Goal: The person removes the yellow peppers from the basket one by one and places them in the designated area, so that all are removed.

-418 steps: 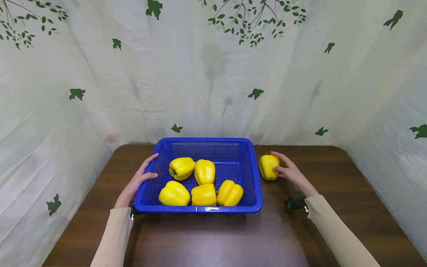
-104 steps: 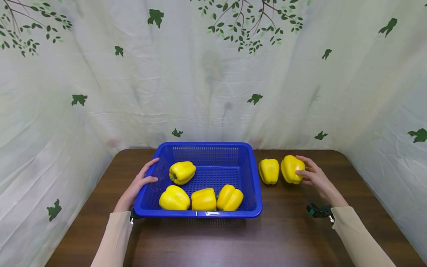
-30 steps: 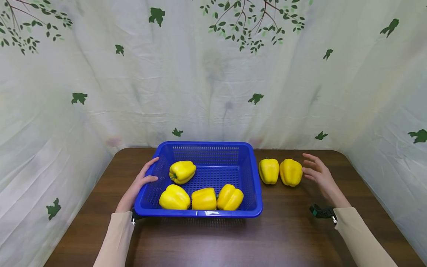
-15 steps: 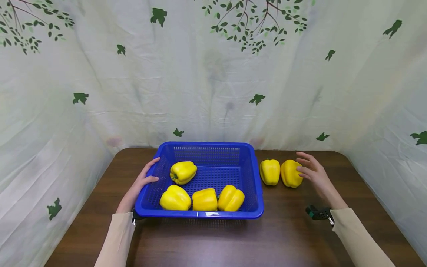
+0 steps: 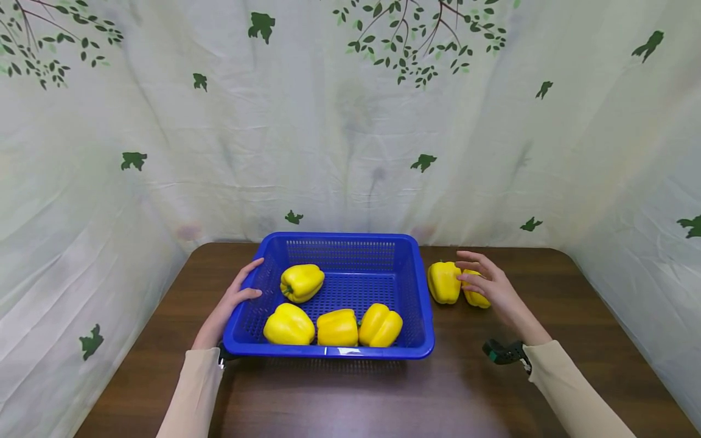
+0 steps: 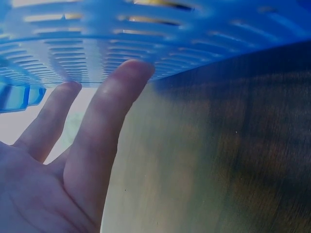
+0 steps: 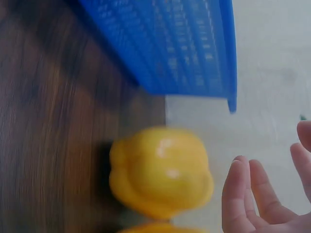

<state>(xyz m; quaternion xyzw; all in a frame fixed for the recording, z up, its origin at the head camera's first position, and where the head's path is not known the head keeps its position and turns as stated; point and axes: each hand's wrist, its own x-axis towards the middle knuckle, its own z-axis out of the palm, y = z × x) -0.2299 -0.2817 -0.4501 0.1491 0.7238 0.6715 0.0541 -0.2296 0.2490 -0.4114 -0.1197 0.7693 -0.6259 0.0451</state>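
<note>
My left hand [image 5: 223,307] rests against the left side of a blue plastic basket [image 5: 350,352]; in the left wrist view its extended thumb and a finger touch the slotted wall. Several yellow bell peppers lie inside, one bell pepper [image 5: 302,283] at the back left and the others along the front. On the table to the right, a bell pepper [image 5: 443,283] stands close to the basket, with another bell pepper [image 5: 475,297] beside it, partly hidden. Above these two hovers my right hand [image 5: 495,292], fingers spread and loosely bent, holding nothing. The right wrist view shows a gap between fingers and pepper.
The brown wooden table [image 5: 350,401] extends around the basket and has rounded back corners. Behind and at both sides hangs a pale curtain [image 5: 350,152] with leaf prints. A dark strap with a device [image 5: 504,353] sits at my right wrist.
Since the earliest frame, a second pepper has gone from the basket to the table's right side. My right hand has let go of it and moved left over both peppers. My left hand has stayed put.
</note>
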